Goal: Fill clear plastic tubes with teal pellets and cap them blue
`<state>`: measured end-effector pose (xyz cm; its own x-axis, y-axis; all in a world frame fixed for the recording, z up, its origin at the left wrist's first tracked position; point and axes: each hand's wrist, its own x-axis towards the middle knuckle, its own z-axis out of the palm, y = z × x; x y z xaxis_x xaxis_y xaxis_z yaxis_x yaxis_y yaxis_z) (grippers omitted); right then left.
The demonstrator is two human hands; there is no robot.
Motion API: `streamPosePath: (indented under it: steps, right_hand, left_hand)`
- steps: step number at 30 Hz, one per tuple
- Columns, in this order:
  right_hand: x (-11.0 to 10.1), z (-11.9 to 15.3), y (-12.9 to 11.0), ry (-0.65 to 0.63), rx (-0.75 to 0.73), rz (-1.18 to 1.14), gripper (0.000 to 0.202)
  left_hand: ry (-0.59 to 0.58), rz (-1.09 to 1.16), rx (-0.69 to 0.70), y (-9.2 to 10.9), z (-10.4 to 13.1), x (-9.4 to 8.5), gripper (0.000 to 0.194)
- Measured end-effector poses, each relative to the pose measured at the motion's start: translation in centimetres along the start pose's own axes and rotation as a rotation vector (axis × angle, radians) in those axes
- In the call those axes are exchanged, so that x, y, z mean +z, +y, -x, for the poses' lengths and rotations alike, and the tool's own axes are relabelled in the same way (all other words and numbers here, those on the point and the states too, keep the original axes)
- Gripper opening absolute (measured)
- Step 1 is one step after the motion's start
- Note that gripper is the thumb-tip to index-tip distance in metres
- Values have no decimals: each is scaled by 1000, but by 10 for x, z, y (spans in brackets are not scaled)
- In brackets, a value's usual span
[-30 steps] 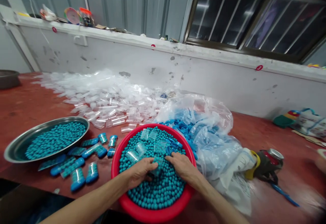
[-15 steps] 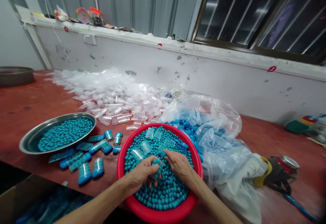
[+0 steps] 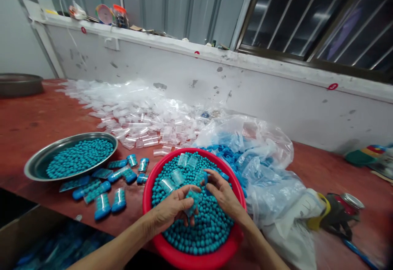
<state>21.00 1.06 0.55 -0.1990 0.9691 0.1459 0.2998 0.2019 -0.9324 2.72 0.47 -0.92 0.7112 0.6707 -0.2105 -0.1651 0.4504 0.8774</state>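
Over a red basin (image 3: 148,192) heaped with small blue balls (image 3: 196,241), my left hand (image 3: 175,205) is closed round a clear plastic container (image 3: 193,199) full of the balls. Close by on the right, my right hand (image 3: 225,196) pinches a blue cap (image 3: 205,177) between thumb and fingers. The cap is apart from the container, near its top. Several clear containers (image 3: 177,176) lie on the balls by the basin's far left side. More blue caps (image 3: 225,176) rest in the basin behind my right hand.
Capped containers (image 3: 102,205) and a steel tray (image 3: 30,171) of balls lie left. Clear tubes (image 3: 144,114) pile up behind the basin. To the right are a plastic bag (image 3: 267,171) with blue caps and a white sack (image 3: 291,225). A box (image 3: 39,225) stands below the table's front edge.
My right hand has risen slightly from the balls and now shows a blue cap in its fingers. My left hand still holds the filled container, at nearly the same place. The view has shifted slightly.
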Motion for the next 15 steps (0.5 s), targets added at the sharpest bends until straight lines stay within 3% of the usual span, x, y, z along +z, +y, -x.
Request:
streamPosePath:
  steps: [3, 6, 8, 12, 15]
  right_hand:
    - [-1, -2, 9, 16, 49, -115, 28]
    - [-9, 6, 25, 18, 115, 16, 35]
    - [-18, 15, 31, 35, 104, 201, 39]
    - [-33, 30, 19, 79, -84, 686, 38]
    - [-28, 28, 2, -6, -214, 976, 43]
  left_hand:
    - [86, -79, -33, -2, -1, -1, 43]
    - [145, -125, -67, -4, -1, 1, 41]
    - [174, -137, -70, -3, 0, 2, 40]
    - [177, -90, -30, 0, 8, 4, 40]
    - [210, -66, -5, 3, 12, 3, 44]
